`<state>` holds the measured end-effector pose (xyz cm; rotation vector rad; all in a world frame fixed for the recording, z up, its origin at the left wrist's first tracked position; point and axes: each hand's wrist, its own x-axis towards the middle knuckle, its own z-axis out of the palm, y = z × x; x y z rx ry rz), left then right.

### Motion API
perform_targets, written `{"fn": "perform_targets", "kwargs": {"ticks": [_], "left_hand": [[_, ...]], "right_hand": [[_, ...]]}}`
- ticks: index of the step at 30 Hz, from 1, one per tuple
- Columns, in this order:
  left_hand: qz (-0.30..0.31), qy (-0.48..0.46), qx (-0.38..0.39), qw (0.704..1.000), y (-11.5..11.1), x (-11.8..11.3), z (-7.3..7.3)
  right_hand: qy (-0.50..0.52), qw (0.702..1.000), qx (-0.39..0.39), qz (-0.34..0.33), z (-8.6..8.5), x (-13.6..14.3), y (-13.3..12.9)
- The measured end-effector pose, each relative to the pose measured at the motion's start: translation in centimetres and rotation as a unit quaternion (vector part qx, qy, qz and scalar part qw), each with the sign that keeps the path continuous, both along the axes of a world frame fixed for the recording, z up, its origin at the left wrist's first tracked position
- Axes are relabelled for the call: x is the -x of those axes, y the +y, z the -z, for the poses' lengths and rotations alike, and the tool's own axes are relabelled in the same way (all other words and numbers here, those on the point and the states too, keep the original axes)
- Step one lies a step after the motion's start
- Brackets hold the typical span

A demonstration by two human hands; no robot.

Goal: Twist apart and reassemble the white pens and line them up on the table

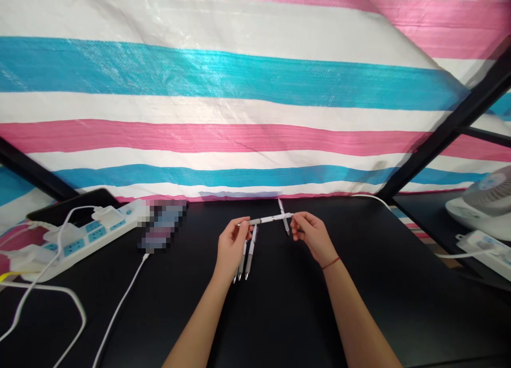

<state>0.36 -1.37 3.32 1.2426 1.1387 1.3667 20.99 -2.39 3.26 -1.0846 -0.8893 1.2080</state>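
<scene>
Between both hands a white pen with a grey grip is held level above the black table. My left hand pinches its grey end with closed fingers. At the other end, the fingertips of my right hand are closed on the pen's white tip. Several similar white and grey pens lie side by side beneath and beside my left hand, partly hidden by it. Another white pen lies on the table behind the held one, crossing under it in view.
A white power strip with plugs and cables lies at the left, beside a pixelated phone-like device on a white cable. At the right are a white fan and another power strip. A striped sheet hangs behind the table.
</scene>
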Motion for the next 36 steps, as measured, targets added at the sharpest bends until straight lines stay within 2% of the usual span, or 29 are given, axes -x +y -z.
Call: {"fn": "perform_targets", "kwargs": {"ticks": [5,13,17,21,25,30,36], "left_hand": [[0.008,-0.003,0.011,1.000,-0.05,-0.13,0.15],[0.009,0.000,0.015,1.000,-0.06,-0.13,0.12],[0.021,0.009,0.024,0.999,-0.05,-0.08,0.18],[0.026,0.013,0.027,0.999,-0.06,-0.09,0.29],[0.017,0.002,0.032,0.999,-0.01,-0.18,0.25],[0.024,-0.004,0.028,0.999,-0.06,-0.26,0.11],[0.028,-0.006,0.032,0.999,-0.16,-0.41,0.00]], "right_hand": [[-0.015,1.000,0.021,0.001,0.20,0.12,0.05],[-0.003,1.000,-0.015,-0.011,0.45,-0.04,0.01],[-0.051,0.999,0.006,0.015,0.36,-0.02,0.03],[-0.083,0.997,-0.006,0.000,0.44,-0.08,0.14],[-0.070,0.997,-0.035,0.011,0.51,-0.05,0.25],[-0.053,0.998,0.004,0.020,0.44,0.03,0.22],[-0.019,1.000,0.001,0.012,0.20,-0.03,0.09]]}}
